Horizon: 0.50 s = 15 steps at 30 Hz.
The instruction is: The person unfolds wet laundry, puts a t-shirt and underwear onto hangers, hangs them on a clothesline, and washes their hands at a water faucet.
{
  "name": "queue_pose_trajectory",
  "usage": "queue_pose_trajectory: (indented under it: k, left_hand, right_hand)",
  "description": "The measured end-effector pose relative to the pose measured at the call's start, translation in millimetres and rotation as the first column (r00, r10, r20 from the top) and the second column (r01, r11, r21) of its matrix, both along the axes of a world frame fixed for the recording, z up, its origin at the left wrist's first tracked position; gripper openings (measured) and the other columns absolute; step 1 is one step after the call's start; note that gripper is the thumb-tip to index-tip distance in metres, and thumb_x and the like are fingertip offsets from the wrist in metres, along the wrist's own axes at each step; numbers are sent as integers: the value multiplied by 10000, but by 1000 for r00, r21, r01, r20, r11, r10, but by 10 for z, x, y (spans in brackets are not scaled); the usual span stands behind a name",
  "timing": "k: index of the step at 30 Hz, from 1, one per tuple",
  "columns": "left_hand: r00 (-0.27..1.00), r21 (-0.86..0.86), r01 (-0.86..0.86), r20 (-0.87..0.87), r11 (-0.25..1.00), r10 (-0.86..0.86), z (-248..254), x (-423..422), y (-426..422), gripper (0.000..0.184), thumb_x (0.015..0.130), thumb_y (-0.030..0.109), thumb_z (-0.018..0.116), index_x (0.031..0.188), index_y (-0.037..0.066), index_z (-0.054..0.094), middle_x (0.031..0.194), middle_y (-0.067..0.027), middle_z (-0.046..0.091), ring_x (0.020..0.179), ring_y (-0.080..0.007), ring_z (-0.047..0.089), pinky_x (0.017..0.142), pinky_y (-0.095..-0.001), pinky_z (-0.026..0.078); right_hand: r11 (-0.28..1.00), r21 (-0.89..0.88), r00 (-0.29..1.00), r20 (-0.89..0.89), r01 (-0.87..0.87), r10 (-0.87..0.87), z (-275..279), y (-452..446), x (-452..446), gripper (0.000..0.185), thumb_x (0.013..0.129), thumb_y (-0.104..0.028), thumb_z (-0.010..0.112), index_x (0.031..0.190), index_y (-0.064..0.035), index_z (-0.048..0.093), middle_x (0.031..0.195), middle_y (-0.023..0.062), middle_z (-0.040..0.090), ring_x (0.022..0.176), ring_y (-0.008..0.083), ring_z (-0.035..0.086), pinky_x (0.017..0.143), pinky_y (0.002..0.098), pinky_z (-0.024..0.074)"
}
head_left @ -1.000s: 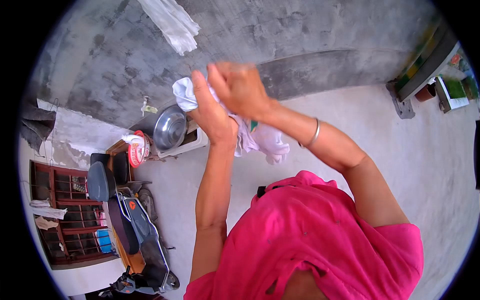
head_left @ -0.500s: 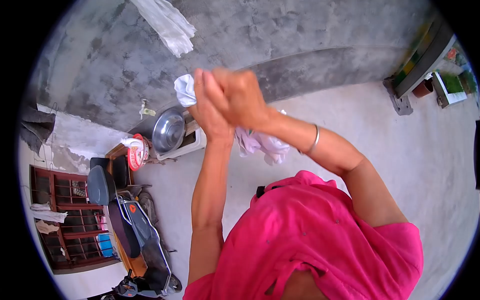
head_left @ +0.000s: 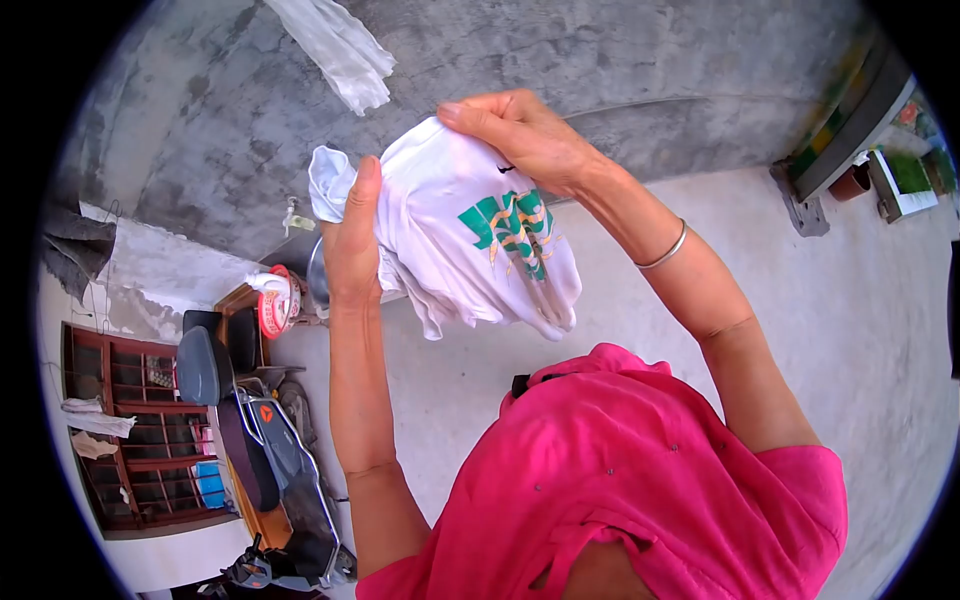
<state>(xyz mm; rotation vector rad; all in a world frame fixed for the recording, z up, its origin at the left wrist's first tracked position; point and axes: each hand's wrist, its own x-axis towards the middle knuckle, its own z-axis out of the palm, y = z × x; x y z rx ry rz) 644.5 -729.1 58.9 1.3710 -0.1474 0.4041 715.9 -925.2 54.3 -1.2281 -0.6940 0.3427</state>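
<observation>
A white T-shirt with a green and yellow print hangs spread between my two hands, its lower part falling in folds. My left hand grips its left side, thumb up, with a bunched white end of cloth sticking out beyond the fingers. Farther up and to the right, my right hand pinches the shirt's upper edge between thumb and fingers. A silver bangle circles the right forearm.
Behind the shirt, a metal basin is mostly hidden beside a wall tap. A red and white bucket stands left of it. White cloth hangs above. A scooter is parked by the barred window.
My hands were pressed together around the bunched cloth. They have now moved apart, the right hand up and right, the left hand left, and the shirt is opened out with its print showing.
</observation>
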Motion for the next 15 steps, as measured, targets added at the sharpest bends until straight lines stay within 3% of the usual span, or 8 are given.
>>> queue_pose_trajectory:
  k: [5, 8, 15]
  left_hand:
    - [992, 172, -116, 60, 978, 108, 222, -43, -22, 357, 880, 171, 628, 1175, 32, 484, 1075, -17, 525, 986, -99, 496, 884, -262, 397]
    - [986, 264, -156, -7, 952, 164, 379, -55, -59, 259, 882, 179, 625, 1088, 54, 530, 997, 11, 528, 925, -86, 490, 834, -252, 398]
    - [988, 378, -98, -74, 921, 136, 590, 58, -14, 210, 879, 223, 630, 1015, 80, 559, 938, 36, 538, 874, -67, 489, 789, -243, 399]
  right_hand:
    - [999, -47, 994, 109, -16, 21, -10, 7, 109, 329, 918, -348, 567, 829, -48, 667, 726, -46, 586, 645, 16, 483, 563, 197, 404]
    - [994, -109, 985, 169, -21, 39, 72, -49, 124, 333, 915, -353, 572, 786, -57, 652, 687, -63, 557, 616, 6, 454, 529, 198, 372]
    - [985, -166, 948, 303, -48, 98, 44, -75, 298, 364, 901, -395, 577, 714, -85, 607, 626, -90, 472, 598, 20, 392, 515, 220, 312]
